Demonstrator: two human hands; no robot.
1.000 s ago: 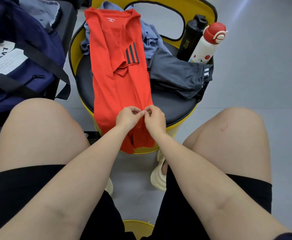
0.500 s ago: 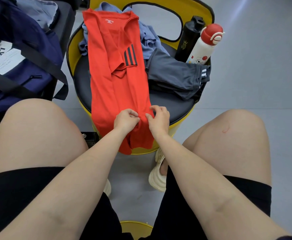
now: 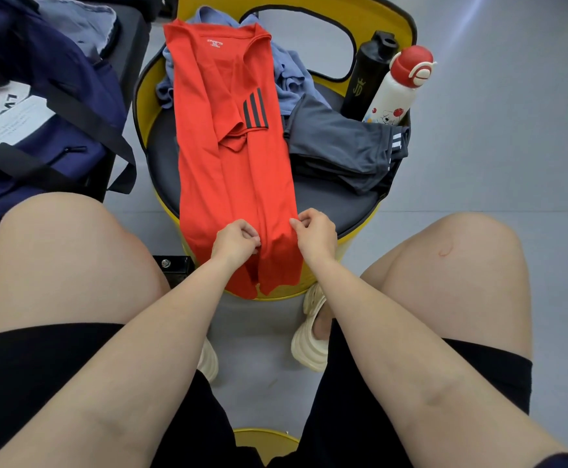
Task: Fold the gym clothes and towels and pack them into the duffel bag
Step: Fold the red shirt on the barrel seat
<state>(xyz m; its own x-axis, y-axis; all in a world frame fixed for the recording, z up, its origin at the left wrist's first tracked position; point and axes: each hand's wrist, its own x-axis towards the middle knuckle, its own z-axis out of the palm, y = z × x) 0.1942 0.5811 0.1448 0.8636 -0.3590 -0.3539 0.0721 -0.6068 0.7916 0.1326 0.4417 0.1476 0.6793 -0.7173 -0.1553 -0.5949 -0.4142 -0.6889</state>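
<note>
Here, at the far left, a navy duffel bag (image 3: 39, 106) sits on a dark bench (image 3: 130, 38), its black strap (image 3: 86, 116) hanging over the bench's near edge and a pale blue-grey cloth (image 3: 80, 25) lying in its open top. Beside it stands a yellow chair (image 3: 309, 5) with a round black seat (image 3: 326, 197). A red shirt (image 3: 228, 157), folded lengthwise into a long strip, runs from the seat's back edge across to its front edge, where the hem hangs over. The left hand (image 3: 233, 243) has its fingers curled, pinching the shirt near the hem at the middle fold; the right hand (image 3: 316, 236) pinches the shirt's right edge just beside it, fingers likewise curled. Behind the shirt lies a crumpled light blue garment (image 3: 289, 79); to its right, dark grey shorts (image 3: 343, 146) lie on the seat's right side. At the seat's back right edge a black bottle (image 3: 367, 76) and a white bottle with a red cap (image 3: 400, 86) stand touching.
</note>
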